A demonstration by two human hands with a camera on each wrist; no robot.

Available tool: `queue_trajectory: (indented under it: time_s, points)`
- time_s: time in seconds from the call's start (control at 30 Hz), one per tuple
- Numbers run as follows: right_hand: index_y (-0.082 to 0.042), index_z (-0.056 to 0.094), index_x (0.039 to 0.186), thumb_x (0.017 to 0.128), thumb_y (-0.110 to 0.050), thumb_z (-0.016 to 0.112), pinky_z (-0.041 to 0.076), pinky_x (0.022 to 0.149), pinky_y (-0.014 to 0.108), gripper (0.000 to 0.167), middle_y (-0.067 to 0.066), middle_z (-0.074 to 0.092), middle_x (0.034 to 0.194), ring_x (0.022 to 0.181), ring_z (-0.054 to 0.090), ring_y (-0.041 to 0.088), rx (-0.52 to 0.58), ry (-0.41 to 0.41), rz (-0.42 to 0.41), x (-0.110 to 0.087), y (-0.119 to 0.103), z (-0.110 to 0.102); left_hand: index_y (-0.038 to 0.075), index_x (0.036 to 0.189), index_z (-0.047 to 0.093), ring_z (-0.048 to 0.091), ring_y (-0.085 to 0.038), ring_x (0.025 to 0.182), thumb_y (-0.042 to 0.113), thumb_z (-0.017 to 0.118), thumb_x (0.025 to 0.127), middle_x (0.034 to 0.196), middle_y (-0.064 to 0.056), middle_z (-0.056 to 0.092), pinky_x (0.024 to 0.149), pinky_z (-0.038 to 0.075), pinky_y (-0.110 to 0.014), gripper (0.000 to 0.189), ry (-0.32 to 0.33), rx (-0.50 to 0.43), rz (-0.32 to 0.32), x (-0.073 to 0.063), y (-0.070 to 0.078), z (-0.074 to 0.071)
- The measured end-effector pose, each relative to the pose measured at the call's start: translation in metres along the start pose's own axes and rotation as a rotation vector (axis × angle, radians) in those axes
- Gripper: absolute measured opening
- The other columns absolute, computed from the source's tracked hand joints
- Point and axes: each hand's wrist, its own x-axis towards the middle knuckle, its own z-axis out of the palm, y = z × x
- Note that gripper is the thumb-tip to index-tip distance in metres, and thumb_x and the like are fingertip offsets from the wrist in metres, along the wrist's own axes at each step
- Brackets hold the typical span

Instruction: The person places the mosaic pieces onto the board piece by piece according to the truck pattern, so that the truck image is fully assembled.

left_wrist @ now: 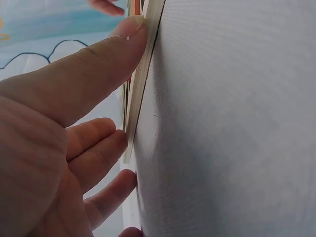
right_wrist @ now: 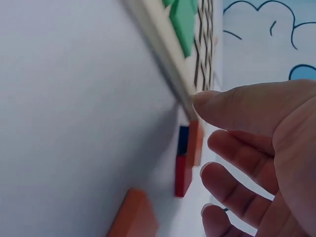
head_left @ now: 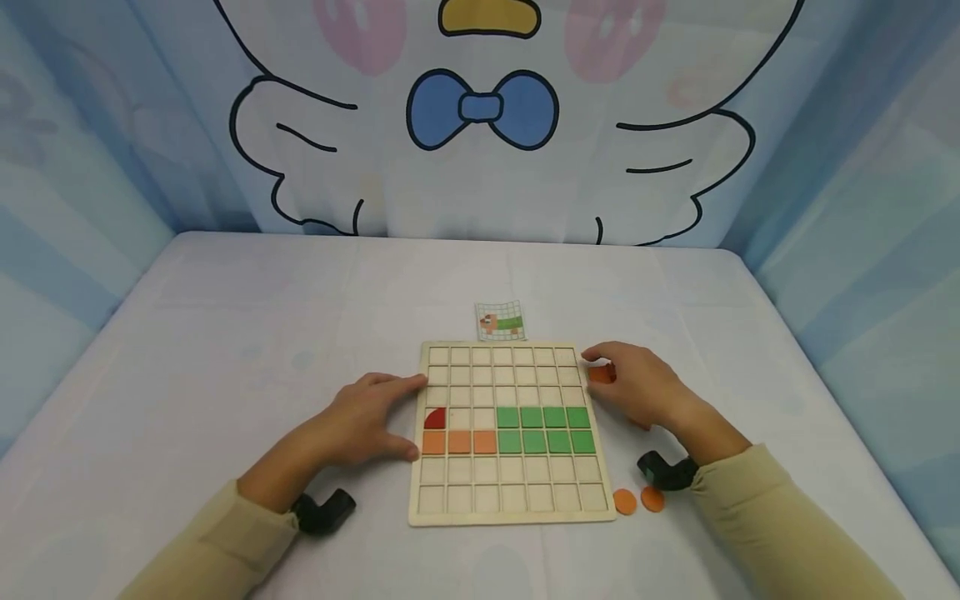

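A wooden grid board (head_left: 512, 497) lies on the table, with a red quarter-round tile (head_left: 435, 418), a row of orange square tiles (head_left: 459, 442) and two rows of green square tiles (head_left: 532, 429) in its cells. My left hand (head_left: 360, 421) is at the board's left edge, thumb and fingers spread, the thumb touching the rim in the left wrist view. On the other side my right hand (head_left: 637, 387) has its thumb tip at the right edge. Its loosely bent fingers are over an orange piece (head_left: 600, 373); beside that, the right wrist view shows a red piece (right_wrist: 183, 177) and a dark blue piece (right_wrist: 183, 140).
Above the board lies a small pattern card (head_left: 500, 322) with a picture on a grid. Two orange discs (head_left: 625, 501) lie by the board's lower right corner. Black wrist cameras (head_left: 324, 512) stick out from both cuffs. A printed curtain (head_left: 480, 183) hangs behind the table.
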Motion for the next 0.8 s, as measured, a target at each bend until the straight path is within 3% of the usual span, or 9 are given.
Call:
queue_trajectory:
  time_s: [0.2, 0.6, 0.8]
  points:
    - [0.000, 0.062, 0.131, 0.092, -0.015, 0.068, 0.048, 0.091, 0.052, 0.043, 0.018, 0.063, 0.122, 0.097, 0.056, 0.031, -0.012, -0.021, 0.042, 0.000, 0.011, 0.000, 0.014, 0.151, 0.047, 0.041, -0.040, 0.133, 0.035, 0.091, 0.072, 0.144, -0.015, 0.050, 0.102, 0.038, -0.060, 0.093, -0.004, -0.001, -0.007, 0.001, 0.001, 0.001]
    - [0.000, 0.062, 0.130, 0.094, -0.014, 0.067, 0.049, 0.093, 0.055, 0.039, 0.020, 0.063, 0.121, 0.102, 0.056, 0.035, 0.000, -0.019, 0.113, -0.008, 0.023, 0.001, 0.013, 0.151, 0.047, 0.040, -0.039, 0.134, 0.035, 0.091, 0.072, 0.143, -0.015, 0.052, 0.103, 0.037, -0.060, 0.093, 0.003, 0.012, 0.008, 0.002, 0.000, 0.002]
    - [-0.001, 0.066, 0.122, 0.093, -0.014, 0.068, 0.051, 0.087, 0.051, 0.031, 0.015, 0.066, 0.109, 0.095, 0.056, 0.032, -0.029, -0.009, 0.097, -0.010, 0.028, -0.002, 0.013, 0.151, 0.047, 0.040, -0.039, 0.135, 0.035, 0.091, 0.072, 0.143, -0.013, 0.052, 0.104, 0.036, -0.060, 0.092, 0.001, 0.017, 0.001, 0.003, -0.001, 0.002]
